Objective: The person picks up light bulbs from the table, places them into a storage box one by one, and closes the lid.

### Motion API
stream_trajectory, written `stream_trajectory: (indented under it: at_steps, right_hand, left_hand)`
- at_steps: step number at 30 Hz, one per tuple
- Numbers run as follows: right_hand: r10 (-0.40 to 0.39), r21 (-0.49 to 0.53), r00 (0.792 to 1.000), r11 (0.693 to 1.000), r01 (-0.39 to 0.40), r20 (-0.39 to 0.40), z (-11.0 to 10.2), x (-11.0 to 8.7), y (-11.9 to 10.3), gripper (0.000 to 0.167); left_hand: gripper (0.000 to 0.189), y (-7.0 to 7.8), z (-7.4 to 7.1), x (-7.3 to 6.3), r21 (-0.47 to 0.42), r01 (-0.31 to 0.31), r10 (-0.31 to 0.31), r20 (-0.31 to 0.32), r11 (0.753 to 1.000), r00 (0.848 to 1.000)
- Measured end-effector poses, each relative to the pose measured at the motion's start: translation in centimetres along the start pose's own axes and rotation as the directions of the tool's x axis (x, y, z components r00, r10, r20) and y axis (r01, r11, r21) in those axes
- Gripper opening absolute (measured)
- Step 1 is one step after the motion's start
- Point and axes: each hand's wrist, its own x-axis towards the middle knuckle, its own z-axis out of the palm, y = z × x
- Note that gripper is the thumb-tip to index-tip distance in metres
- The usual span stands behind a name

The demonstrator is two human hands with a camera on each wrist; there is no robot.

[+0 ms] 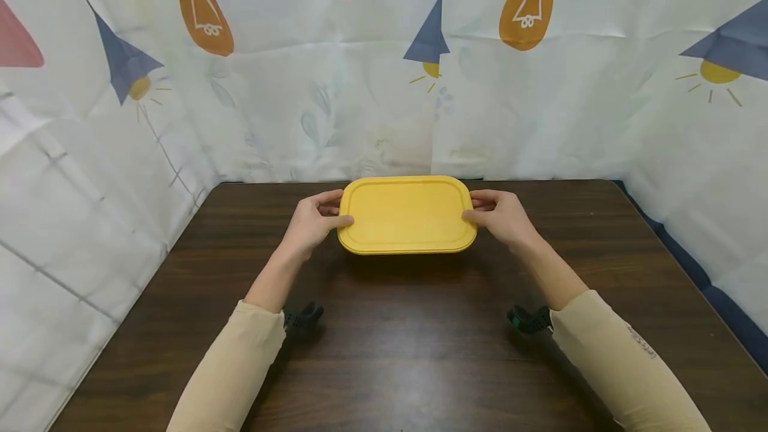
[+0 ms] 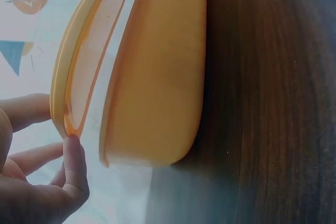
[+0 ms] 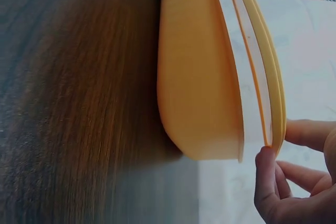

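Note:
A yellow rounded-rectangle lid point(image 1: 407, 214) is held level at the far middle of the table. My left hand point(image 1: 316, 219) pinches its left end, thumb on top and fingers beneath. On the opposite end, my right hand point(image 1: 498, 216) pinches it the same way. Both wrist views show a yellow box point(image 2: 157, 72) standing on the table below the lid, with a gap between the lid's rim and the box's top edge. From the head view the lid hides this box. The lid's underside shows a thin inner rim point(image 3: 251, 66).
The dark wooden table point(image 1: 402, 352) stretches toward me and to both sides. A white printed curtain point(image 1: 252, 112) hangs close behind its far edge and along the sides. Dark straps with small devices point(image 1: 528, 319) sit on both wrists.

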Motion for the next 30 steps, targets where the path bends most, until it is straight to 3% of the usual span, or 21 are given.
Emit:
stream_trajectory:
  at_steps: [12,30]
  right_hand:
    - [0.053,0.072,0.998,0.996,-0.052,-0.012,0.6,2.0,0.8,0.053]
    - [0.081,0.221,0.996,0.973,-0.073,-0.028,1.3,3.5,1.9,0.049]
  left_hand:
    - [0.064,-1.5,-0.9,2.2,-0.158,0.063,-0.056,0.045,0.985,0.997]
    - [0.059,-2.7,-0.9,4.2,-0.189,0.102,-0.098,0.028,0.977,0.995]
